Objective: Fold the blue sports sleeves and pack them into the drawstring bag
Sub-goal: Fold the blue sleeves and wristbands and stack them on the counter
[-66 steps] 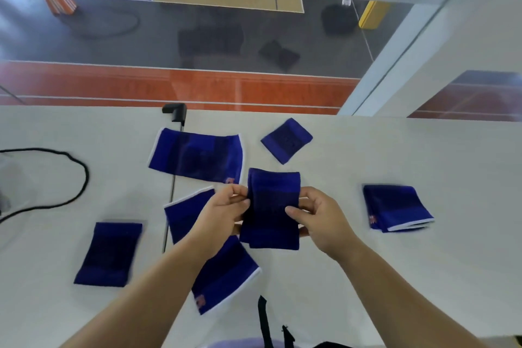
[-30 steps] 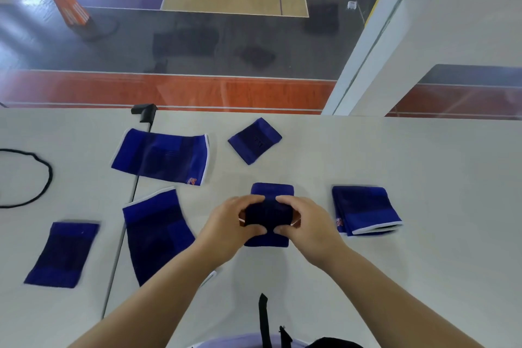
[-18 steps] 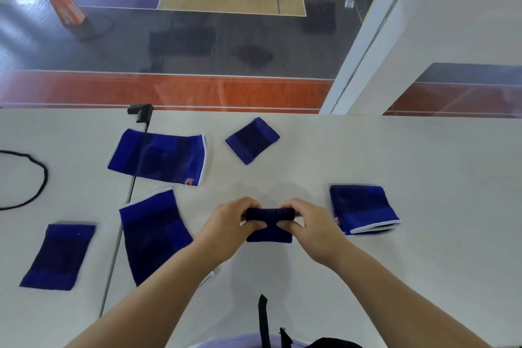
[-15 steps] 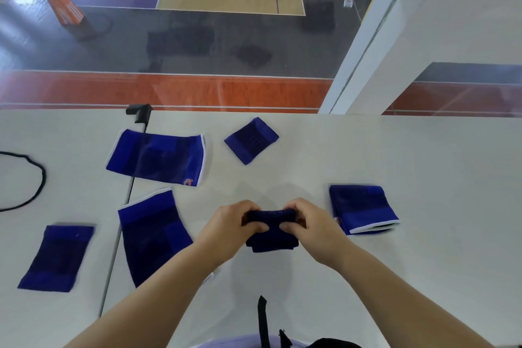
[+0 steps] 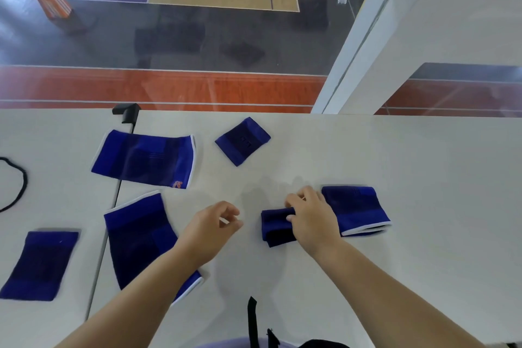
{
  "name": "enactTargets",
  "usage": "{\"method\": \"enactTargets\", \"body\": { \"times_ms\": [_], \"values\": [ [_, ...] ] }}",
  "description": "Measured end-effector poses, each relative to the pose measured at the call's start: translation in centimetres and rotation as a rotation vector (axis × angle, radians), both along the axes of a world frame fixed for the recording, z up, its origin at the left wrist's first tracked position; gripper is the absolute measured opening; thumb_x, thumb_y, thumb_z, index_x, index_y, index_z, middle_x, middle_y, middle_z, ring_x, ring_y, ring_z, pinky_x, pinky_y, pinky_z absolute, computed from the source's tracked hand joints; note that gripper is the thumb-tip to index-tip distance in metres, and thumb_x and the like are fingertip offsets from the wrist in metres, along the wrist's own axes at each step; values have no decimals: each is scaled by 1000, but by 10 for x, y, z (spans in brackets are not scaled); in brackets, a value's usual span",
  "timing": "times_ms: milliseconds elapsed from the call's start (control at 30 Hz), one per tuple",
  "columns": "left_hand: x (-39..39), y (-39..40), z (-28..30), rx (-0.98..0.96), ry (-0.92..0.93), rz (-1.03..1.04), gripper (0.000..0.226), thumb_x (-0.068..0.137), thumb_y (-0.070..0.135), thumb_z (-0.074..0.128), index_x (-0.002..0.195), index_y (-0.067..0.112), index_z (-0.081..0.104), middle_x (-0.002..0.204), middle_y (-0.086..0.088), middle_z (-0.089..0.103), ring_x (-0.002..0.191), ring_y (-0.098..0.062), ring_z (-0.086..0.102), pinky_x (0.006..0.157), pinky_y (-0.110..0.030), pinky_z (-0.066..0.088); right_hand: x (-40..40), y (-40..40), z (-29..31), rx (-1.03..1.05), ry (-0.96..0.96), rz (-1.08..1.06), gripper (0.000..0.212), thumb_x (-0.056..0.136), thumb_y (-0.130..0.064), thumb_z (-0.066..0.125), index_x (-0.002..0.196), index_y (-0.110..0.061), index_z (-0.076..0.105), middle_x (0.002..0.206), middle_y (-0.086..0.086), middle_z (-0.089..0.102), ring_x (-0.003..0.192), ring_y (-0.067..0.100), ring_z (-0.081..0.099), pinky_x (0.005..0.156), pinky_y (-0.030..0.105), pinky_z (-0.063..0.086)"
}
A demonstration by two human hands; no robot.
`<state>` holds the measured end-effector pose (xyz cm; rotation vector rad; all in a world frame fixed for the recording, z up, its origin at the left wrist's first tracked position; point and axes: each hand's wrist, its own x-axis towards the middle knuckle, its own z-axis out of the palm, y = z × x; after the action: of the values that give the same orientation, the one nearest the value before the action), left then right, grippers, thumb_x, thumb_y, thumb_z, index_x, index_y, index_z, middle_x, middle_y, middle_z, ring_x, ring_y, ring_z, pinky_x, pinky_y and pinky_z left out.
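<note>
Folding seems underway: right hand grips a folded blue sleeve at mid-table just beside a folded sleeve with white trim, left hand loosely curled and empty; next likely setting it down and fetching a flat sleeve near the left edge.

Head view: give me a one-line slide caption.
Right hand grips a small folded blue fabric sleeve on the white table, left hand hovering free beside it.

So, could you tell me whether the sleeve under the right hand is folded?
Folded: the small sleeve lies doubled and thick under the right hand.
</note>
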<state>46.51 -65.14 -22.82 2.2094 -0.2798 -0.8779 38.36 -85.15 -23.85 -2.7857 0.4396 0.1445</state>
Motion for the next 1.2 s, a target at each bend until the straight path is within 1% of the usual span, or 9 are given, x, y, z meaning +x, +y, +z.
{"method": "enactTargets", "body": {
  "times_ms": [67, 167, 267, 367, 500, 600, 733, 1067, 1200],
  "values": [
    [1, 0, 0, -10, -6, -5, 13, 89, 33, 60, 102, 30, 56, 98, 16, 59, 90, -4, 60, 80, -24, 51, -3, 7, 0, 30, -128, 102, 7, 81, -18, 65, 85, -13, 66, 89, 4, 58, 79, 26, 58, 54, 30, 42],
    [3, 0, 0, -17, -23, -16, 14, 90, 33, 59, 103, 30, 57, 99, 16, 59, 90, -3, 59, 78, -20, 49, -12, 12, 0, 116, -28, 257, 24, 84, -32, 58, 96, -14, 70, 94, 2, 62, 84, 22, 59, 68, 34, 52],
    [6, 1, 1, -22, -25, -10, 12, 90, 33, 59, 102, 31, 56, 98, 17, 59, 89, -2, 59, 79, -21, 49, -22, 10, -5, 51, 9, 330, 22, 69, -23, 78, 90, -17, 74, 86, -1, 66, 73, 21, 63, 57, 32, 56],
    [7, 2, 1, -18, -26, -2, 10, 90, 33, 60, 100, 32, 57, 97, 17, 60, 88, -2, 59, 76, -20, 48, -30, 10, -11, 4, -12, 269, 32, 56, -13, 89, 84, -18, 76, 80, -3, 68, 63, 17, 64, 45, 24, 50],
    [8, 6, 0, 0, -20, -8, 10, 90, 33, 60, 99, 32, 57, 97, 16, 60, 87, -3, 59, 70, -15, 45, -29, 2, -15, -5, -66, 124, 25, 62, -10, 86, 82, -16, 73, 81, -1, 66, 62, 20, 63, 39, 28, 46],
    [10, 7, 0, 12, -25, -14, 10, 90, 34, 60, 99, 31, 57, 96, 16, 61, 87, -3, 59, 69, -14, 44, -26, -3, -12, -27, -19, 147, 22, 65, -12, 83, 84, -15, 72, 83, 0, 65, 65, 21, 63, 45, 30, 50],
    [14, 10, 0, 40, -39, -38, 10, 90, 35, 58, 99, 31, 58, 95, 17, 60, 87, -2, 58, 67, -13, 42, -9, -4, 13, -51, 218, 218, 31, 91, -34, 55, 117, -17, 60, 116, -1, 55, 106, 23, 55, 79, 33, 47],
    [42, 37, -1, 173, -103, -62, 6, 89, 36, 59, 94, 33, 61, 88, 17, 63, 84, 0, 60, 84, -27, 53, 83, -8, 38, 132, 299, 98, 40, 92, -42, 52, 127, -22, 52, 122, -3, 57, 107, 19, 56, 85, 33, 46],
    [59, 51, 1, 158, -104, 12, 12, 91, 29, 59, 95, 21, 66, 92, 8, 67, 84, -8, 63, 78, -16, 47, 133, 0, 26, 126, 189, -55, 43, 90, -38, 55, 126, -16, 49, 122, 4, 56, 105, 24, 56, 82, 38, 50]
  ]
}}
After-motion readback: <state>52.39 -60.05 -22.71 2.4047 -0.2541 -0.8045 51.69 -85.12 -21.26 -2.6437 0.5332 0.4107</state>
